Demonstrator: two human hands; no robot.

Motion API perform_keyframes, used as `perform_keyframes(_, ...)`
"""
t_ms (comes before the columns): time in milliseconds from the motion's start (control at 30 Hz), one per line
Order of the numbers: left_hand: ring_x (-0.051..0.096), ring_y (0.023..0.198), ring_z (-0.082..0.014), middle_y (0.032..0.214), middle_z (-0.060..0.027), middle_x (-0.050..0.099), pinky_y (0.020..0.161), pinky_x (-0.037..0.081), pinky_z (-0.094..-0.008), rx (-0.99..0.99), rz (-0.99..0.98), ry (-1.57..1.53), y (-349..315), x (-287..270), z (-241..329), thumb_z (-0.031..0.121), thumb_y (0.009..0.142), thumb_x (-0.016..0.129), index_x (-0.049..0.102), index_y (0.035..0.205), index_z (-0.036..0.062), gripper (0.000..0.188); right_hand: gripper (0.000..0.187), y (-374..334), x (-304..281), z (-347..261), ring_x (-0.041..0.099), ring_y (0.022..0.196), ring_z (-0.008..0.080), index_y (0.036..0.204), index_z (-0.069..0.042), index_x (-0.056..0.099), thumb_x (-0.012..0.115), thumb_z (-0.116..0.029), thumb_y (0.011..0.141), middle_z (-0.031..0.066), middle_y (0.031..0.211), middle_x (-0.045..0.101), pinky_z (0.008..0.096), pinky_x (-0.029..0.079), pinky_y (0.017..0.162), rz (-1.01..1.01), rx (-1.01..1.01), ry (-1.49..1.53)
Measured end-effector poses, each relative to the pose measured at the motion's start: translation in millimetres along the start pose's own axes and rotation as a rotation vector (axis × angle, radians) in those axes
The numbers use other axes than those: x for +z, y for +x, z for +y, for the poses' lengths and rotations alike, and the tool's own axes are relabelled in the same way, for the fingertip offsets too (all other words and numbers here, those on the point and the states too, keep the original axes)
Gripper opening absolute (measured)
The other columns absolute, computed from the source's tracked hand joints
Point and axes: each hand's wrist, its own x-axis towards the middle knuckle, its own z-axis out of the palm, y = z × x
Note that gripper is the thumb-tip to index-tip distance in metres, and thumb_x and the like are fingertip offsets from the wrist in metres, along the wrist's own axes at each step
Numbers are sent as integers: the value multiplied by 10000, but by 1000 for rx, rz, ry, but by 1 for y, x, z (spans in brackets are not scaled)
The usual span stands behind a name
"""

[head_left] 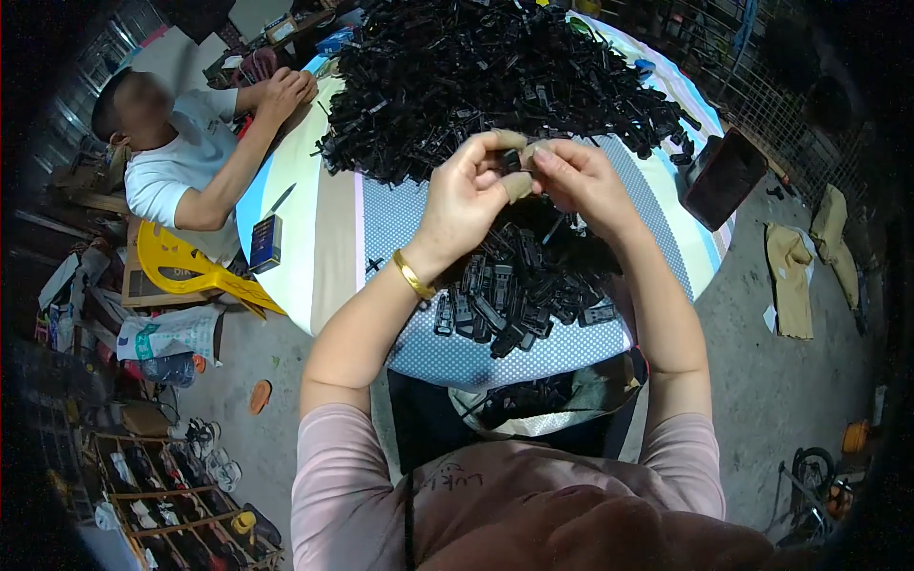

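Over the round table [335,238], my two hands meet in front of a big heap of black plastic parts [457,95]. A small black plastic part [511,161] is pinched between the fingers of my left hand [459,207], which has tan wraps on some fingertips. Close against it, my right hand [588,187] has thumb and forefinger pressed together; whatever lies between them is too small to make out. Below my hands, a smaller pile of black clip-like parts [495,295] lies near the table's front edge.
Another person [186,152] sits at the left, hands on the table edge. Near them lie a thin knife [282,198] and a dark blue box [267,244]. A dark phone [728,179] leans at the right edge. An open sack [543,423] sits at my lap; a yellow chair [181,262] stands left.
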Motion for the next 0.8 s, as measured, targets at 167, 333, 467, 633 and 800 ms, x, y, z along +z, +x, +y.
perform_keyframes(167,581,832,-136,963,-113,557,744,481,-230,-10,24,4,1,-4,1,2,784,571,447,1076,-32,319,204,-2,1,1,369,452,-2,904,-39,605,527,-221,855,-45,636,527,150,248,390,-58,-4,-56)
perform_keyframes(333,580,816,-125,941,-80,570,722,479,-225,29,82,168,-1,-3,1,2,772,585,474,1038,-26,289,204,-2,5,5,369,444,3,894,-36,606,526,-220,857,-48,608,514,153,249,385,-50,-99,-153)
perform_keyframes(467,585,818,-130,919,-78,593,720,478,-233,158,123,254,-6,1,0,-15,764,576,527,963,-23,205,202,-7,9,-2,412,492,15,870,-24,615,531,-207,851,-47,597,520,166,303,437,-13,-21,-76)
perform_keyframes(633,597,795,-132,885,-95,619,708,484,-240,486,159,666,-1,-3,4,-40,724,593,583,891,-23,169,204,-7,9,2,372,456,1,905,-33,606,517,-211,859,-55,603,503,147,256,397,12,-110,-108)
perform_keyframes(800,551,667,-51,776,-33,604,609,462,-179,162,88,376,-1,-10,26,37,642,689,578,989,33,364,226,8,-28,1,435,538,18,916,-45,627,572,-241,817,-26,652,535,161,325,460,109,-225,-276)
